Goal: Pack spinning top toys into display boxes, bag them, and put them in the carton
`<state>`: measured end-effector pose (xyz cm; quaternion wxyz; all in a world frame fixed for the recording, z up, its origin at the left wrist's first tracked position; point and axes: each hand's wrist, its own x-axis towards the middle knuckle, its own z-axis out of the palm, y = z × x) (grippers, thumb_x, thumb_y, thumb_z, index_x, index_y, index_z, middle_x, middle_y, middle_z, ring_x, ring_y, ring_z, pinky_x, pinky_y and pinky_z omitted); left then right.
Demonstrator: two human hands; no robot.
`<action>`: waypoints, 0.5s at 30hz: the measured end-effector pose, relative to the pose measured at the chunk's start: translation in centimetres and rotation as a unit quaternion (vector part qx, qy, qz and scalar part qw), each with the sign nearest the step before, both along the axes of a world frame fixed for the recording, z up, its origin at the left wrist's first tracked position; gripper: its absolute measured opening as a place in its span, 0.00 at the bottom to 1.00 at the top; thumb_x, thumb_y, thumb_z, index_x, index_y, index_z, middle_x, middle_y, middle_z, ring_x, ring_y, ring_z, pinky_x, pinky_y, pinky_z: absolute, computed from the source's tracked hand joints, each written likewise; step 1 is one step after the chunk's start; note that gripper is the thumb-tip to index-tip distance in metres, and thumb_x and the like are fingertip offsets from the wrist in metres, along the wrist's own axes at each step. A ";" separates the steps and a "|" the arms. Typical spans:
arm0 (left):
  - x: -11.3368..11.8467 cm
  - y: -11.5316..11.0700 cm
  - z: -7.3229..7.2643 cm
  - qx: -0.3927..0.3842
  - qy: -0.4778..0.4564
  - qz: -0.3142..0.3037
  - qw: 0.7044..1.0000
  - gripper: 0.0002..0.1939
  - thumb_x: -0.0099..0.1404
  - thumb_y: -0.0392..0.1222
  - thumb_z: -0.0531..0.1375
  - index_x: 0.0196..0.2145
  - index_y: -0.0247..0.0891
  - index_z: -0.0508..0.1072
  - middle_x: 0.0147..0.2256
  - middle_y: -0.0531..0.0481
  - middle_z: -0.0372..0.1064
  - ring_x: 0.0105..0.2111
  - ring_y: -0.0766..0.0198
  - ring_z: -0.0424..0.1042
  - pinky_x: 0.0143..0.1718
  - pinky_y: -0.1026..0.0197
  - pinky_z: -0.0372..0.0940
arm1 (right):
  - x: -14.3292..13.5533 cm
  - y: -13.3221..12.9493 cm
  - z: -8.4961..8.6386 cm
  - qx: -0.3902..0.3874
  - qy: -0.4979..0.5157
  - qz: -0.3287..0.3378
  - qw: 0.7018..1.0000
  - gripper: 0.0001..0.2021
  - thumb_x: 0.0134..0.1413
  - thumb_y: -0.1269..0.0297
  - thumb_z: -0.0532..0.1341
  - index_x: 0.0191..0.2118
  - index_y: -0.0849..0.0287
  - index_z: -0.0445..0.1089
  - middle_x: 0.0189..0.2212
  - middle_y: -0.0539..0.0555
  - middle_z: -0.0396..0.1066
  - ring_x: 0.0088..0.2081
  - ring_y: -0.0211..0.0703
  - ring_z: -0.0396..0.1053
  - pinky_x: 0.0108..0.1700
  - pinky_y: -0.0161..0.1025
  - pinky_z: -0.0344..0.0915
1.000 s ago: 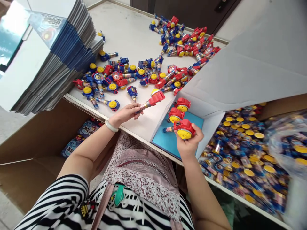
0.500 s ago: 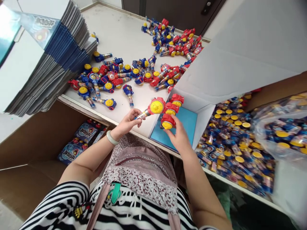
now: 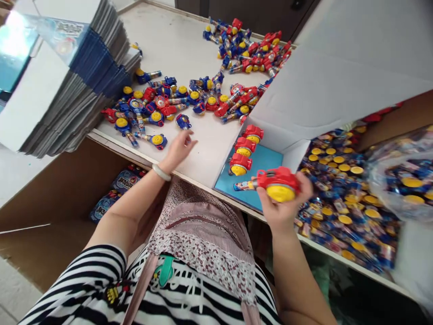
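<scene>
My right hand [image 3: 286,210] grips a red toy [image 3: 279,180] with a yellow disc and a candy-like tube handle. It hangs over the blue-bottomed white box [image 3: 267,158], tube pointing left. Three more red toys [image 3: 244,146] stand in a row along the box's left side, yellow discs towards me. My left hand [image 3: 180,146] reaches over the table to a blue toy [image 3: 183,121] of the same shape. Thumb and forefinger are apart, and the hand hides the toy's tube.
Loose red and blue toys [image 3: 158,104] lie about the white table [image 3: 169,36], with another heap [image 3: 250,52] at the back. Folded cartons [image 3: 98,76] are stacked at left. Right of the box is a bin of yellow-capped tubes [image 3: 341,203]. Packed boxes [image 3: 125,180] sit below the table.
The red toy from my left hand is now in my right hand, above the box. My right hand has let go of the nearest red toy in the row. My left hand has moved forward to the blue toy.
</scene>
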<state>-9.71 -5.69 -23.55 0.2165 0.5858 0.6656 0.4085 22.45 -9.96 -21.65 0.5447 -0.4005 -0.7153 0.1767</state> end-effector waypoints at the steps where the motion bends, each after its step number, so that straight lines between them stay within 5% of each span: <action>1: -1.1 1.5 -0.3 -0.038 0.063 0.034 0.997 0.19 0.68 0.46 0.60 0.54 0.38 0.70 0.46 0.38 0.68 0.44 0.49 0.72 0.51 0.49 0.66 | 0.1 0.0 -0.6 0.030 -0.019 0.011 0.999 0.41 0.47 0.66 0.73 0.65 0.49 0.55 0.56 0.60 0.63 0.50 0.52 0.74 0.52 0.51 0.74; 4: -2.2 4.5 -1.2 -0.147 0.189 0.051 0.970 0.26 0.65 0.47 0.63 0.58 0.35 0.68 0.54 0.30 0.62 0.50 0.39 0.71 0.52 0.43 0.65 | -0.7 0.0 -2.1 0.102 -0.059 0.036 0.992 0.39 0.48 0.72 0.70 0.65 0.50 0.56 0.51 0.59 0.68 0.46 0.50 0.75 0.47 0.48 0.77; 8: -1.4 5.1 -1.9 -0.170 0.179 0.058 0.967 0.22 0.63 0.34 0.58 0.56 0.34 0.67 0.55 0.28 0.62 0.49 0.41 0.72 0.50 0.44 0.66 | -2.2 -0.6 -1.7 0.080 -0.117 0.090 0.986 0.36 0.52 0.76 0.62 0.65 0.49 0.54 0.49 0.58 0.71 0.47 0.49 0.76 0.45 0.45 0.78; 12: -1.4 3.7 -1.6 -0.108 -0.054 0.066 0.990 0.21 0.62 0.28 0.52 0.52 0.37 0.63 0.44 0.41 0.69 0.37 0.59 0.73 0.42 0.56 0.68 | -2.3 -1.3 -1.5 0.065 -0.106 0.070 0.990 0.36 0.53 0.74 0.63 0.66 0.50 0.54 0.49 0.59 0.70 0.47 0.49 0.76 0.45 0.45 0.78; 15: -1.3 1.7 -1.3 -0.103 -0.290 0.042 0.951 0.19 0.62 0.33 0.53 0.51 0.39 0.57 0.36 0.50 0.69 0.23 0.68 0.64 0.26 0.65 0.60 | -2.0 -1.2 -2.6 0.086 -0.089 0.017 0.992 0.38 0.51 0.71 0.67 0.67 0.53 0.56 0.50 0.60 0.69 0.44 0.49 0.75 0.43 0.44 0.77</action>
